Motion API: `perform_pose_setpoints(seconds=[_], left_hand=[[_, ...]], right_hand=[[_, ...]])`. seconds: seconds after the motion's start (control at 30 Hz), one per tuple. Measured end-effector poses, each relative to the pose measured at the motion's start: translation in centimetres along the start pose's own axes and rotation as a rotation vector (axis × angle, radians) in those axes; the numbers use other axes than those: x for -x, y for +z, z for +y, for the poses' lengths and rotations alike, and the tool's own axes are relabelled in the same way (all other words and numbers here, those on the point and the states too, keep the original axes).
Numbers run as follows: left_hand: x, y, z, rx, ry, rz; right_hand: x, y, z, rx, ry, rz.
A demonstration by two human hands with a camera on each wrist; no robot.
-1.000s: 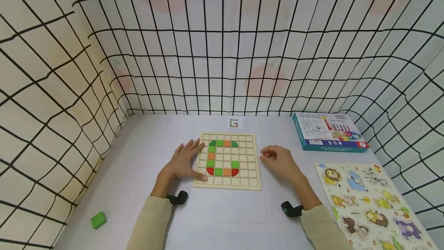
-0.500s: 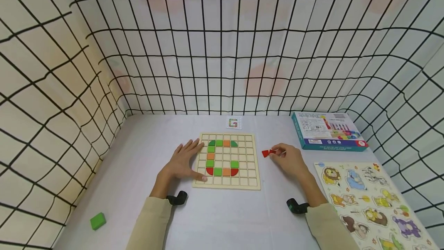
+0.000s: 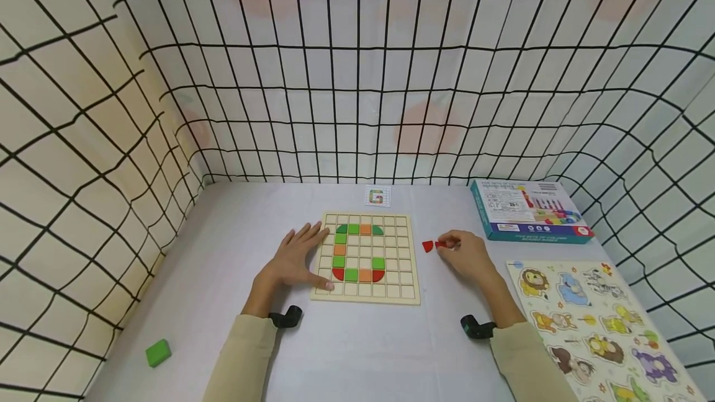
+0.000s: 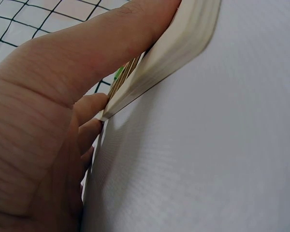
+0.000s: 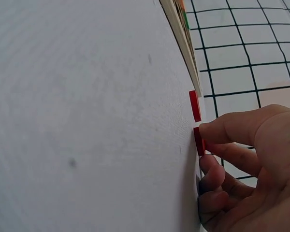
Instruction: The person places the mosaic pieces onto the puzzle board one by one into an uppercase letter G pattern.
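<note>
A wooden grid board point(image 3: 398, 291) lies mid-table, with green, orange and red tiles set in a G-like outline. My left hand point(image 3: 295, 260) rests along its left side, fingers spread at the upper left edge and thumb on the lower left corner. To the board's right, my right hand point(image 3: 468, 258) pinches a red tile point(image 5: 199, 141) between thumb and fingers, low at the tabletop. A second red tile point(image 3: 427, 246), with one rounded side, lies between that hand and the board. The fingers partly hide the pinched tile.
Behind the board lies a small card point(image 3: 378, 196) with a coloured G. A boxed game point(image 3: 530, 213) stands at back right, an animal picture board point(image 3: 606, 327) at front right. A green block point(image 3: 159, 353) sits at front left. Black wire mesh point(image 3: 357, 89) encloses the table.
My right hand has moved right, away from the board's edge, and the two red tiles have come into view beside it. The left hand has stayed in place.
</note>
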State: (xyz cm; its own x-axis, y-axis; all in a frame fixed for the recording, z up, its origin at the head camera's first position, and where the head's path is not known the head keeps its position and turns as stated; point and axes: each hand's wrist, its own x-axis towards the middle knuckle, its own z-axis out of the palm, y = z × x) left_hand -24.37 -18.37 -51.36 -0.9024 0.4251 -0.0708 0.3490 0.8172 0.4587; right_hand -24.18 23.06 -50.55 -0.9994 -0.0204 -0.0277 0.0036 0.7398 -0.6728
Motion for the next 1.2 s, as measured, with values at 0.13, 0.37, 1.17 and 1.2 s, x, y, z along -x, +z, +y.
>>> perform_pose_setpoints(seconds=[0.13,0.37,1.17,1.2], left_hand=[[0.00,-0.09,0.06,-0.006,-0.003,-0.003],[0.06,-0.08,0.22,-0.002,-0.001,-0.005],[0.11,-0.12,0.09,-0.013,-0.003,-0.004],[0.11,-0.10,0.06,-0.013,-0.001,-0.003]], right_hand=[[0.15,-0.16,-0.06,0.007,0.010,-0.006],[0.44,-0.19,-0.03,0.013,0.092,0.031],[0.26,0.47,0.18,-0.019,-0.019,0.072],[0.26,0.59,0.12,-0.020,-0.030,0.076]])
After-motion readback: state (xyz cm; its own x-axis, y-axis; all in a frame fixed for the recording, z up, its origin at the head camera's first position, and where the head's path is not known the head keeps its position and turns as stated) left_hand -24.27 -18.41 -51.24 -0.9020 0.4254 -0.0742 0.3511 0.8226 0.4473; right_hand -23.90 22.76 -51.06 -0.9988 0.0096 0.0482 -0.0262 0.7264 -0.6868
